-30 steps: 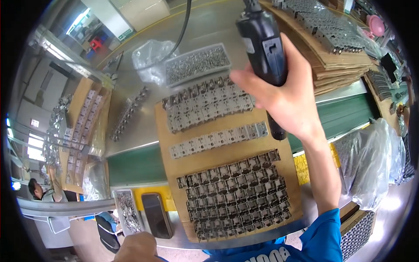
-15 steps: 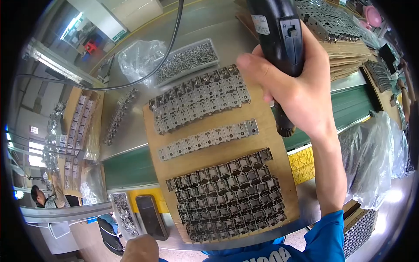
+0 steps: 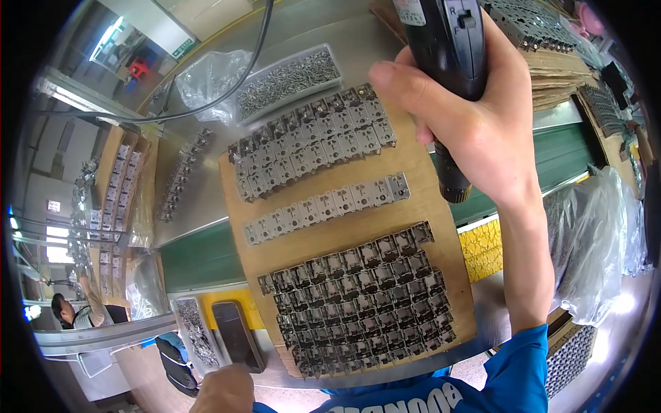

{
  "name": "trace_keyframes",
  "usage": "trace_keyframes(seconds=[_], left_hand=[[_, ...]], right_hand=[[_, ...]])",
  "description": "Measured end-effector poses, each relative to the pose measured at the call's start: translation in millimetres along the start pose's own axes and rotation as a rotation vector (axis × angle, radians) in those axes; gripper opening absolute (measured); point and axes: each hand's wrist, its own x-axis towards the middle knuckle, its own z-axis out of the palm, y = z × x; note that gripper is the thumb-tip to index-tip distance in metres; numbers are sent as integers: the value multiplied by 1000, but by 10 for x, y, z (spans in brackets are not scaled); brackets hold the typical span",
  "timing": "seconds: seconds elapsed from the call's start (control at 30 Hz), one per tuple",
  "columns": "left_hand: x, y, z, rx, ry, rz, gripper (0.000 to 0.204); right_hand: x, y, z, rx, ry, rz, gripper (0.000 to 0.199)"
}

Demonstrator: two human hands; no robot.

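Observation:
A black electric screwdriver [image 3: 449,62] is in my right hand [image 3: 475,131], with the fingers wrapped round its body; its upper end runs out of the picture. It is above the right edge of a cardboard sheet [image 3: 451,237]. On that sheet lie a block of light metal brackets [image 3: 310,148], a single row of similar brackets [image 3: 327,208], and a larger block of dark-looking metal parts [image 3: 361,303]. At the lower left, my left hand [image 3: 226,389] is close to a narrow tray of small metal pieces [image 3: 196,334] and a dark phone [image 3: 237,336]. Its fingers are hidden.
A plastic box of screws [image 3: 289,81] stands behind the sheet, beside a clear plastic bag [image 3: 210,86]. A black cable [image 3: 255,62] hangs across the upper left. Stacked cardboard [image 3: 561,79] bears more brackets at the right. Another person [image 3: 69,310] is at the far left.
My right hand and the screwdriver have shifted slightly to the right. The bench and the sheet appear a little higher in the picture. My left hand has hardly moved.

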Motion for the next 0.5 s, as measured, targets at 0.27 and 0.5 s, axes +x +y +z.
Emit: trace_keyframes(seconds=[0.27, 0.5], left_hand=[[-135, 21, -384, 475, 504, 175, 24], [359, -898, -1540, 1710, 366, -391, 36]], right_hand=[[-22, -61, 225, 122, 108, -120, 17], [-39, 160, 8, 117, 73, -344, 68]])
